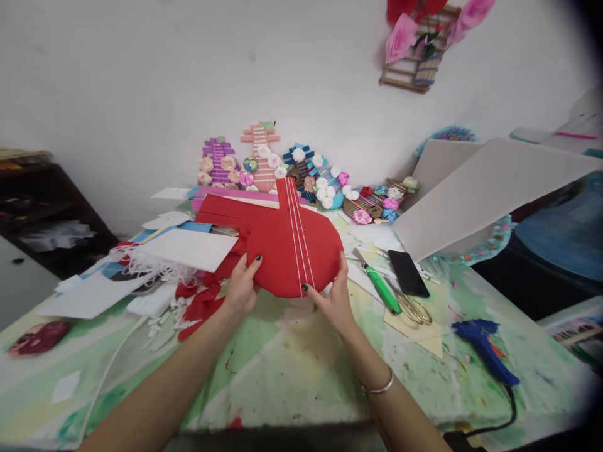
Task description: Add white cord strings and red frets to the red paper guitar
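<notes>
At frame centre, the left hand (242, 287) and right hand (335, 300) each grip the lower rim of the red foam guitar (282, 245). It is cut out and its white strings (298, 238) are on. Judging by the decorated guitars (264, 160) behind, it probably lacks flowers.

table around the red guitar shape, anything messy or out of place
Red and white offcuts lie scattered on the table beside the left hand, which with the right hand holds the red guitar shape. At right, a large white board leans tilted instead of lying flat. Nothing looks broken.
</notes>
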Action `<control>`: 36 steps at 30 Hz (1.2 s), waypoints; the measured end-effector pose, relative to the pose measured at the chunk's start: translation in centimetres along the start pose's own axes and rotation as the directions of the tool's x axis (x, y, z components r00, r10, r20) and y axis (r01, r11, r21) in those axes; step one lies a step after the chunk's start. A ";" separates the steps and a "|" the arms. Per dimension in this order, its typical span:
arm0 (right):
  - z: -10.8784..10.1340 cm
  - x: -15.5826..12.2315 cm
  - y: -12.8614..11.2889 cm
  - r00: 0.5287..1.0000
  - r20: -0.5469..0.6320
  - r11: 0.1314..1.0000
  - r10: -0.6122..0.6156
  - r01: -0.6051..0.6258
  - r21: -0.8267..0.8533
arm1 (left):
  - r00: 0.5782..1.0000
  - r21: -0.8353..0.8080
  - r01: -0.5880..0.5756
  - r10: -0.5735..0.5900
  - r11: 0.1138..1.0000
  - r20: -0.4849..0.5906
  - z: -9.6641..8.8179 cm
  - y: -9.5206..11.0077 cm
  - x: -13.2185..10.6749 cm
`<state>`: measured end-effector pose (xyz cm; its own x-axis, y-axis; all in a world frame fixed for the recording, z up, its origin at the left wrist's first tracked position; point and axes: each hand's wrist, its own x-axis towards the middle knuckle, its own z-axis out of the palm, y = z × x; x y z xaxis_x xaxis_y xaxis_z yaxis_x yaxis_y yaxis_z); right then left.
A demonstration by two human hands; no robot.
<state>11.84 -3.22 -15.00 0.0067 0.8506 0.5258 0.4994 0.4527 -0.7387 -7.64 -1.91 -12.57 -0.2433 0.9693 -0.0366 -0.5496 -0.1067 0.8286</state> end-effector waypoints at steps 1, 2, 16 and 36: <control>0.0 0.0 0.1 1.000 -0.007 1.000 0.011 -0.011 0.014 | 1.000 0.006 -0.009 0.009 1.000 0.008 -0.1 -0.1 0.0; 0.1 0.0 0.2 1.000 -0.011 1.000 0.018 -0.018 0.024 | 1.000 0.013 -0.018 0.017 1.000 0.017 -0.1 -0.3 0.1; 0.4 0.5 2.2 0.998 -0.019 0.923 0.060 -0.048 0.381 | 0.997 0.112 -0.069 0.066 0.991 0.031 -0.4 -0.3 -0.2; 0.7 0.2 2.0 1.000 -0.001 0.993 0.003 -0.003 0.116 | 0.993 0.125 -0.102 0.094 0.987 0.068 -0.6 -0.4 0.0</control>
<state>12.23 -1.91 -16.66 0.0089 0.8515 0.5242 0.3953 0.4785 -0.7840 -7.88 -2.02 -13.27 -0.2393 0.9677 0.0792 -0.4174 -0.1762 0.8915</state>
